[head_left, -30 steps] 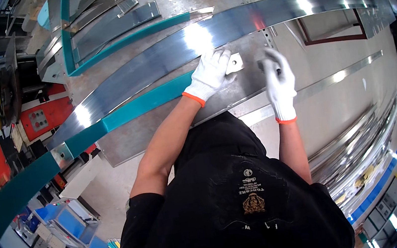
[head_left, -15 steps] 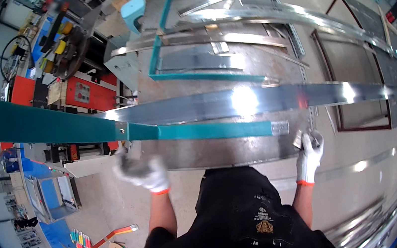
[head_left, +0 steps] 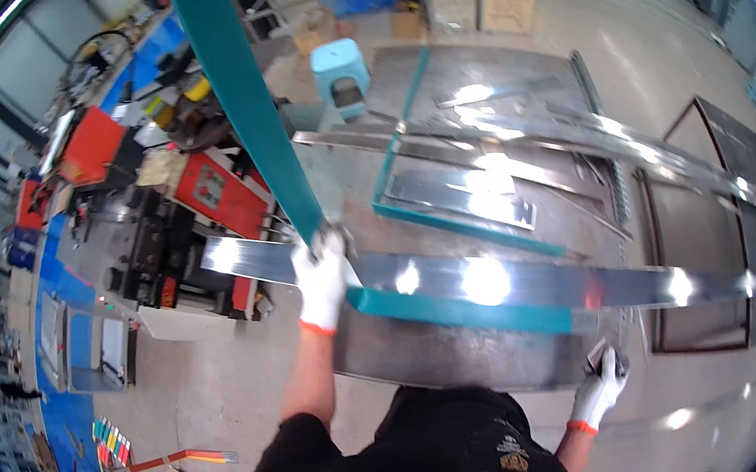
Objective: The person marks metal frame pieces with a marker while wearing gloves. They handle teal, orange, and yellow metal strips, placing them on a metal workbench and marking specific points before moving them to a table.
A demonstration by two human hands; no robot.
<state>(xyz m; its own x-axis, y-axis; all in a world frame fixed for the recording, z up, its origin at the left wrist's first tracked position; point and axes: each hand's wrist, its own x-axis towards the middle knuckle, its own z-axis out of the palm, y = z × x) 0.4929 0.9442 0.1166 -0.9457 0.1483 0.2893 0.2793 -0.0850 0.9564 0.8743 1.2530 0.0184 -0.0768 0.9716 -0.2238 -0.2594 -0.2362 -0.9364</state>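
**Long flat teal-coated metal strip [head_left: 465, 313] held at 1 point: swing risk**

Nearest: right hand [head_left: 601, 388], at the table's near edge. Fingers curled, pinching a small pale flat piece [head_left: 596, 353]; too blurred for detail. Looks like a light pinch, so a slip could drop it. Not touching the teal strip.

Teal strip: low leg runs across above the dull grey steel table [head_left: 442, 356], overlapping the near edge of a long polished silver metal strip [head_left: 537, 282]. Can't tell if the 2 touch; if so, dragging could scratch the bright face.

Left hand [head_left: 320, 282]: fingers closed round the teal strip at its bend, no gap visible. Tall leg rises out of view. With 1 hold, a wrist roll could swing both legs.

Beyond: teal metal rail frame [head_left: 453, 225] and flat silver plate [head_left: 463, 196] lie where a low sweep would catch. Left: red machine box [head_left: 246, 210], polished strip's end sticking out toward it. Farthest: light-blue plastic stool [head_left: 337, 55], possible snag.
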